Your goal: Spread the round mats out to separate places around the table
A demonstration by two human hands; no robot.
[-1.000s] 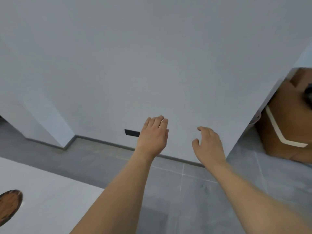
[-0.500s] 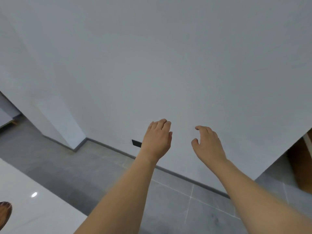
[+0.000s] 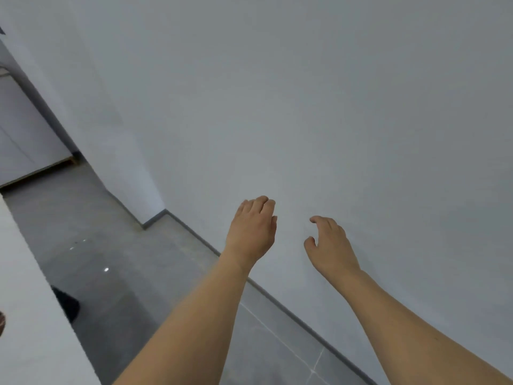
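Ahead of you a plain pale grey-white wall [image 3: 305, 107], a darker grey skirting strip [image 3: 291, 315] at its foot, grey tiled floor [image 3: 116, 273] with thin pale grout lines, white table [image 3: 30, 315], brown mat sliver [image 3: 1, 323] at the left edge.

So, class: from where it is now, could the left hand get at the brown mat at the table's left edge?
Probably not without moving. The left hand is held out toward the wall, empty, while only a sliver of the mat shows far to its left on the table.

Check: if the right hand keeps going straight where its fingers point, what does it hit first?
Probably the white wall. The right hand is empty, its fingers pointing up and away at it, nothing between. Depth is unclear, so the gap can't be judged.
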